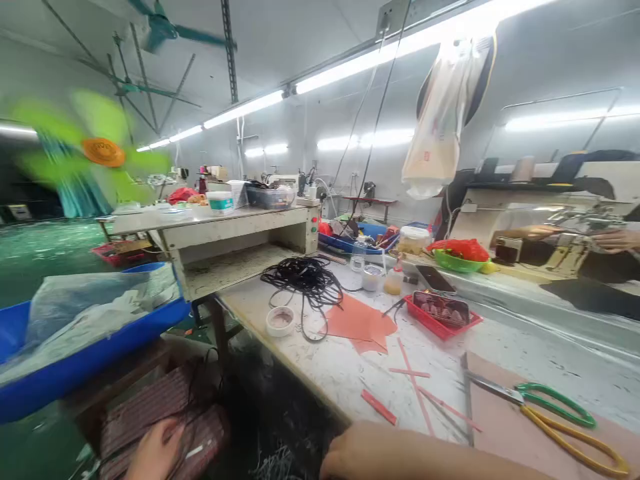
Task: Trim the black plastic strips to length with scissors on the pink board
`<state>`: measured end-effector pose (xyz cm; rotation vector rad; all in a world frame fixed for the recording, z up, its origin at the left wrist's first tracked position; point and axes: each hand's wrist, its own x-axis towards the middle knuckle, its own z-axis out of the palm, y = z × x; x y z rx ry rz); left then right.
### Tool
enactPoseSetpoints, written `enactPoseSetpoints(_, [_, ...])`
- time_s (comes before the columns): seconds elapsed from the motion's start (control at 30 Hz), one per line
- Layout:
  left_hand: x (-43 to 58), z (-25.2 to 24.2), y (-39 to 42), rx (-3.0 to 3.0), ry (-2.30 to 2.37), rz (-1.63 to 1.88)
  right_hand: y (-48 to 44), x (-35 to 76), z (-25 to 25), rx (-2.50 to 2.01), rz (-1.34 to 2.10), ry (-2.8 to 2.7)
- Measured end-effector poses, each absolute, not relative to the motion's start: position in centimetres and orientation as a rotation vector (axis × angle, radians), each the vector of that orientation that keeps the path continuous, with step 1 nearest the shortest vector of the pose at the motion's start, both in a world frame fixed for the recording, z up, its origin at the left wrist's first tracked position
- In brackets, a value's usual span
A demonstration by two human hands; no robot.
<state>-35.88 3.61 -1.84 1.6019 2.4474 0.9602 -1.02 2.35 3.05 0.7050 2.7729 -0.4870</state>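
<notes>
Low at the left, my left hand (157, 448) is curled, thumb and forefinger together, over a maroon ribbed surface (145, 407). Thin black cord (190, 400) runs past its fingertips; what is pinched is too blurred to make out. My right hand (347, 450) is at the table's near edge, its fingers mostly cut off by the frame. Beyond it on the table (320, 380) are red strips (379, 407), orange-red pieces (357, 320) and a heap of black cord (303, 277). Scissors (520, 398) with green and yellow handles lie at the right.
A white roll (281, 321), small bottles (393, 280) and a red tray (443, 320) with a phone stand on the table. A blue bin (90, 353) is at the left, with a blurred green fan (103, 152) above. At the right, another person's hands (617, 240) are at a sewing machine (570, 247).
</notes>
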Motion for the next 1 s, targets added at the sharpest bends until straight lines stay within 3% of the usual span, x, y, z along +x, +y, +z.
enactPoseSetpoints(0.17, [-27.1,0.0,13.7,2.024,2.111,1.051,8.6,3.3,6.2,1.390,-0.464,2.710])
enactPoseSetpoints(0.37, [-16.4,3.3,22.6,2.395,1.822,0.880,19.4,4.6,4.7,1.810,-0.279,2.615])
enactPoseSetpoints(0.73, [-7.3,4.8,36.0,2.738,1.698,0.326,25.8,3.1,-4.3,2.002,0.114,2.876])
enactPoseSetpoints(1.0, [-3.4,3.1,42.3,2.872,1.571,0.127,27.0,3.8,-6.6,2.033,0.293,3.003])
